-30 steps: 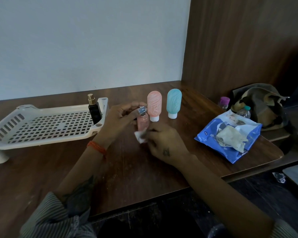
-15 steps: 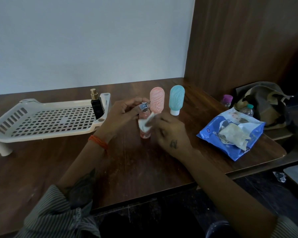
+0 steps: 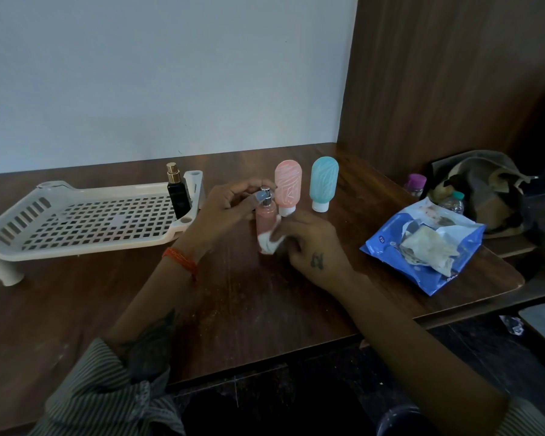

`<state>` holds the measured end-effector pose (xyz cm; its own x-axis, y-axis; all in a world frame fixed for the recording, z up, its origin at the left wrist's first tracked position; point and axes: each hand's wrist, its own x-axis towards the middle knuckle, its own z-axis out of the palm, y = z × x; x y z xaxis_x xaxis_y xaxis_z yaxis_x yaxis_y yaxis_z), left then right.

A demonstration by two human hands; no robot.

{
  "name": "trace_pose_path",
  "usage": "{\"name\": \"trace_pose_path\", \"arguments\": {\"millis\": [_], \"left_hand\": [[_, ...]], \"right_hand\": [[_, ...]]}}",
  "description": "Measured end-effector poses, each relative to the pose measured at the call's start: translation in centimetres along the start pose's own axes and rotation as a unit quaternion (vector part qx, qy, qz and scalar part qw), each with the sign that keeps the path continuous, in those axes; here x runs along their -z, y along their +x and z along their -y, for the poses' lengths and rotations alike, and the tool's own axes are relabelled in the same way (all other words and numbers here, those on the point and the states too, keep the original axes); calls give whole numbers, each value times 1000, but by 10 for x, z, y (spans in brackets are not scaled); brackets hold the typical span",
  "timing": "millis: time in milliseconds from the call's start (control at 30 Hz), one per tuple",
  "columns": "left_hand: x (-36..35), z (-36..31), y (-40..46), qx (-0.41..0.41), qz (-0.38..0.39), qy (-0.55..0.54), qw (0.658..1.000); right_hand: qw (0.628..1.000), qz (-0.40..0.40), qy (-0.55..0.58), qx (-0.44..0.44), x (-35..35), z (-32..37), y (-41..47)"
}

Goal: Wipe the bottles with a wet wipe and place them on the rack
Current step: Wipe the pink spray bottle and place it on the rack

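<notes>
- Head view, the hands: the left hand (image 3: 225, 209) pinches the silver pump top of the small pink pump bottle (image 3: 266, 220), fingers curled narrowly round it to keep it upright on the table (image 3: 107, 294). The right hand (image 3: 312, 247) presses a bunched white wet wipe (image 3: 268, 243) against the bottle's lower side, fingers curled on the wipe.
- Head view, where things stand, all taken from the pump bottle: it stands just in front of the pink tube bottle (image 3: 288, 186), which rests on its white cap. The teal tube bottle (image 3: 324, 182) stands beyond that to the right, also cap-down. The white rack (image 3: 85, 221) lies to the left, with a black spray bottle (image 3: 177, 195) standing in its near-right corner.
- Head view, progress, as a judgement: one bottle is racked, one is being wiped, and two tubes wait untouched, so the task looks under halfway. Whether the pump bottle is clean all round is hard to tell in this dim light.
- Head view, surface and room: the dark wood table shows pale specks near the wrists. Right of the pump bottle lies a blue wipes packet (image 3: 422, 243) with a crumpled used wipe on it. Farther right sit a bag (image 3: 479, 190) and two capped bottles. A pale wall stands behind, a wood panel to the right.
</notes>
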<state>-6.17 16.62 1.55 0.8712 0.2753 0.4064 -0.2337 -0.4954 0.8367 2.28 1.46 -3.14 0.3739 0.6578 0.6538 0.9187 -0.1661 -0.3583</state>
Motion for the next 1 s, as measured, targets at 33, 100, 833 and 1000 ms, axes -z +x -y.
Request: {"name": "trace_pose_path", "arguments": {"millis": [33,100,833,1000], "left_hand": [[0,1,0,-1,-1,1,1000],[0,2,1,-7,-1,12,1000],[-1,4,1,-25,-23,31,999],[-3,1,0,-30,-33,17,999]], "right_hand": [[998,-67,11,0,-1,2,2],[989,-147,15,-9,-3,7,6],[982,90,-145,79,-14,19,-4],[985,-32,-136,104,-9,24,-5]]}}
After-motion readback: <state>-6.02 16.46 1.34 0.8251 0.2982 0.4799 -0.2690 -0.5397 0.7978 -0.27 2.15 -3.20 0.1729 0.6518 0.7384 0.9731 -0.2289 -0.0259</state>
